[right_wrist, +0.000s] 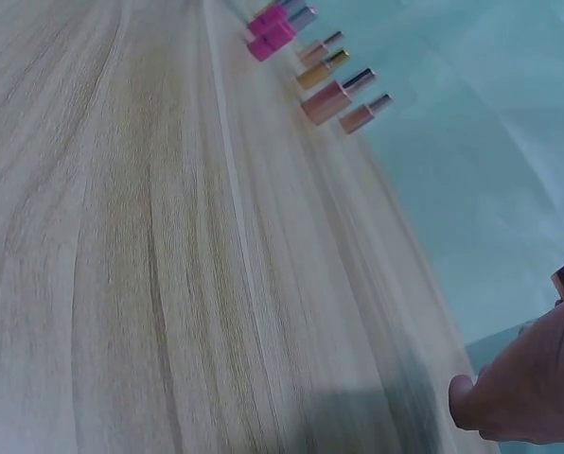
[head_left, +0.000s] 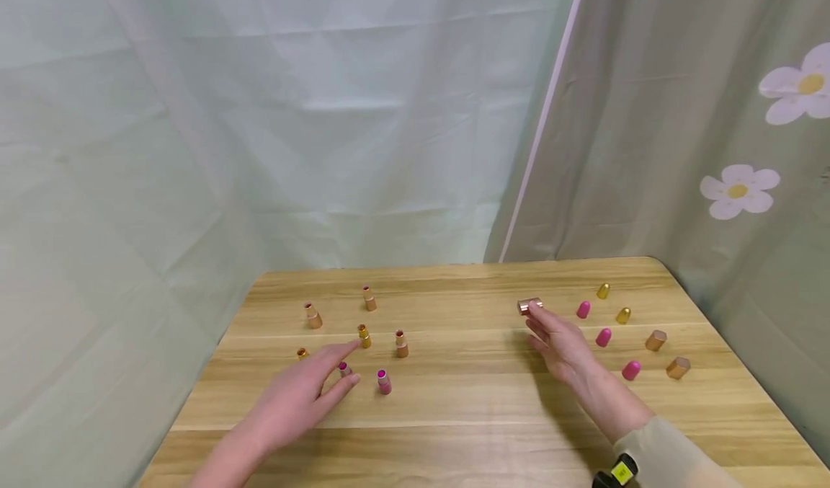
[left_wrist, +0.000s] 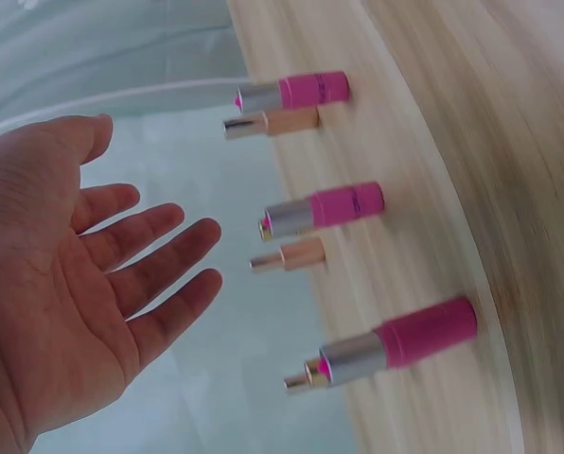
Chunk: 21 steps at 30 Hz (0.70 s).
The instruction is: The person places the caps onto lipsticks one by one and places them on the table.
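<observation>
My right hand point(head_left: 564, 347) holds a shiny rose-gold lipstick cap point(head_left: 527, 306) at its fingertips, above the right half of the table. In the right wrist view the same cap shows at the right edge, partly cut off, beyond the hand point(right_wrist: 533, 378). My left hand point(head_left: 292, 401) reaches over the uncapped lipsticks with its fingers extended. It covers part of a gold lipstick point(head_left: 302, 354) and a pink lipstick point(head_left: 345, 369). Another gold lipstick point(head_left: 364, 336) stands by its index fingertip. The left wrist view shows that palm point(left_wrist: 64, 322) holding nothing, beside upright pink lipsticks point(left_wrist: 348, 204).
More uncapped lipsticks stand upright on the left: rose-gold ones point(head_left: 402, 344) and a pink one point(head_left: 385, 382). On the right are pink caps point(head_left: 604, 337), gold caps point(head_left: 623, 316) and faceted copper-coloured caps point(head_left: 656, 340). Curtains point(head_left: 389, 149) hang behind the wooden table point(head_left: 467, 416).
</observation>
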Tool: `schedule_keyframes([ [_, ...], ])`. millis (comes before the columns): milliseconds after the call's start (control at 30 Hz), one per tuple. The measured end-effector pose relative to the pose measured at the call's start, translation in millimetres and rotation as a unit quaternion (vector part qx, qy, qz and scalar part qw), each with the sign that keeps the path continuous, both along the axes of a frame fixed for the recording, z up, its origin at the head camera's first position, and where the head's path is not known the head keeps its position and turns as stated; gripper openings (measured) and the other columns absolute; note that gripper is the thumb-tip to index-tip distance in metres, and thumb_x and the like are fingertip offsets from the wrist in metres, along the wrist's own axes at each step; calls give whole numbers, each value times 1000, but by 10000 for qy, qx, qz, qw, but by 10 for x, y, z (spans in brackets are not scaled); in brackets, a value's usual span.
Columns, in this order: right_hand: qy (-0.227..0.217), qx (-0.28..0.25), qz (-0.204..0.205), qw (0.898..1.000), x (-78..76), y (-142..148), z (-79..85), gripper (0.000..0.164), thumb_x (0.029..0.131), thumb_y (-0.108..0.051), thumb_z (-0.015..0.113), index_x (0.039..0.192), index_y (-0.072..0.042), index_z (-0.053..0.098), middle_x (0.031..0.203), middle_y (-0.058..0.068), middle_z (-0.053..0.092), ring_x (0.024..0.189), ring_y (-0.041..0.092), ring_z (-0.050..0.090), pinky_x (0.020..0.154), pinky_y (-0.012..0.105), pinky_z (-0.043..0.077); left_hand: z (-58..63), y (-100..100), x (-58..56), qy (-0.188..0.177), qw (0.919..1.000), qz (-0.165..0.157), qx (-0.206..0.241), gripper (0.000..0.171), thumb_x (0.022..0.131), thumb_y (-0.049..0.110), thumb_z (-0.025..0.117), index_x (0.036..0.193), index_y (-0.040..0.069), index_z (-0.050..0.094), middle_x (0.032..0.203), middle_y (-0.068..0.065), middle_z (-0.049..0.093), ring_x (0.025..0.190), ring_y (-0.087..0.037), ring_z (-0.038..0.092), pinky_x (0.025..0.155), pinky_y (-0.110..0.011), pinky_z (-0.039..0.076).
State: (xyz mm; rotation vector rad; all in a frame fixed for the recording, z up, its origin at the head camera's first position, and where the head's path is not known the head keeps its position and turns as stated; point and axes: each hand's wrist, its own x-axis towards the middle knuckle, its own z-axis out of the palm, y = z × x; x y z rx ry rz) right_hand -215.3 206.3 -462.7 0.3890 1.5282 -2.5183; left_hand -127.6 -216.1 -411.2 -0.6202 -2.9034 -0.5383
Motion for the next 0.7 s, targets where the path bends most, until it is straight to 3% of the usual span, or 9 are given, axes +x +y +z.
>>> schedule_keyframes([
  [167, -5, 38, 28, 10000, 17, 28, -2, 26, 104, -16, 62, 83, -24, 76, 91, -10, 70, 111, 13, 56, 121, 44, 24, -1, -106, -8, -24, 9998, 152, 83, 67, 98, 62, 56, 149, 18, 54, 139, 7, 61, 126, -20, 60, 98, -47, 52],
  [267, -7, 14, 84, 10000, 29, 55, 6, 29, 105, -17, 60, 84, -25, 77, 91, -11, 71, 101, 8, 59, 119, 42, 27, 14, -172, -20, -92, 9997, 194, 153, 68, 100, 61, 54, 150, 16, 53, 144, 1, 59, 132, -24, 56, 102, -49, 49],
  [467, -73, -16, 99, 9999, 32, 91, 25, 27, 106, -16, 58, 86, -26, 74, 90, -11, 71, 97, 5, 62, 116, 38, 31, 52, -382, -52, -220, 9984, 438, 270, 65, 102, 56, 53, 152, 13, 49, 145, -5, 57, 115, -24, 66, 97, -54, 51],
  [700, -116, -96, 130, 9998, 34, 81, 31, 24, 106, -15, 58, 87, -24, 71, 90, -11, 72, 98, 5, 63, 121, 43, 23, 32, -707, -79, -152, 9933, 1011, 536, 59, 104, 45, 58, 148, 7, 52, 140, -15, 59, 124, -38, 59, 93, -60, 50],
])
